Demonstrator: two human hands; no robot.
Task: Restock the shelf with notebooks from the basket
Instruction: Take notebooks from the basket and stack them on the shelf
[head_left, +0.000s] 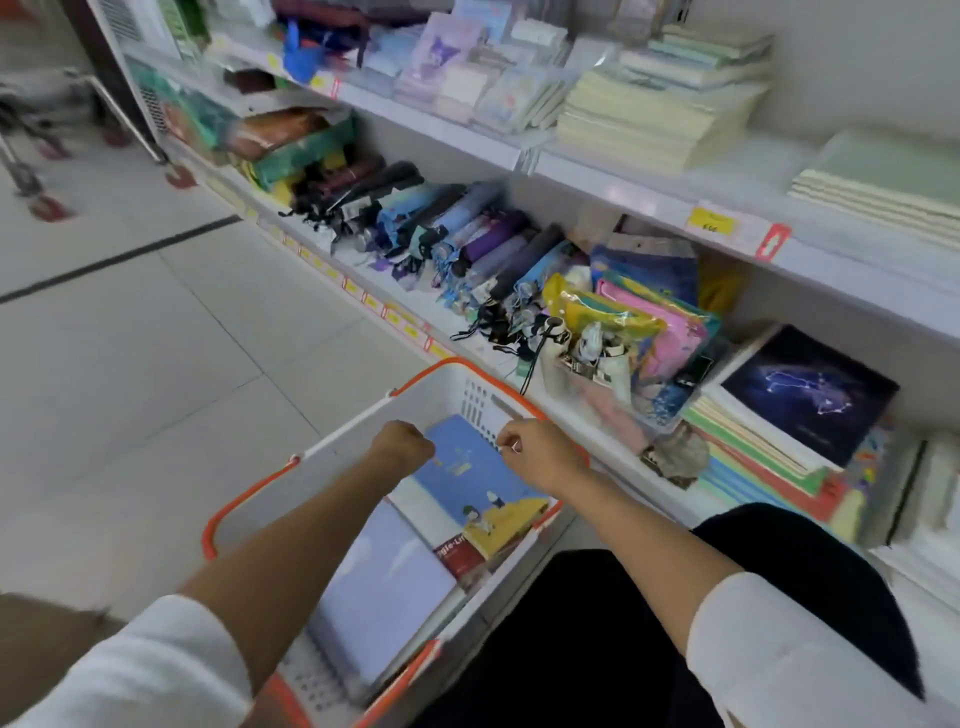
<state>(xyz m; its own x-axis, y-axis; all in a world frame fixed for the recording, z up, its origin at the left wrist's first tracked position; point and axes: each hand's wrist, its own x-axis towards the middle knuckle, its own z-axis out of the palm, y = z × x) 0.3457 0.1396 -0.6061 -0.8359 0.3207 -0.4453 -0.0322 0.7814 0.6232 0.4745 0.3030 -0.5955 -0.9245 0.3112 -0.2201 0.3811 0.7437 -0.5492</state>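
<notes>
The notebook (467, 470) lies topmost in the basket (244, 501), against its far wall. The left hand (402, 447) and right hand (535, 457) curl round its far edge. Lifted by that edge alone, it may sag, catch the rim and slip.

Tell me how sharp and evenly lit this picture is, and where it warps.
Head view: soft throughout, motion smear worst on the paper stacks at the right edge; the wide lens slants the shelf edge and stretches the sleeves; light is flat, no hard shadows; the blue notebook in the basket is fairly readable.
</notes>
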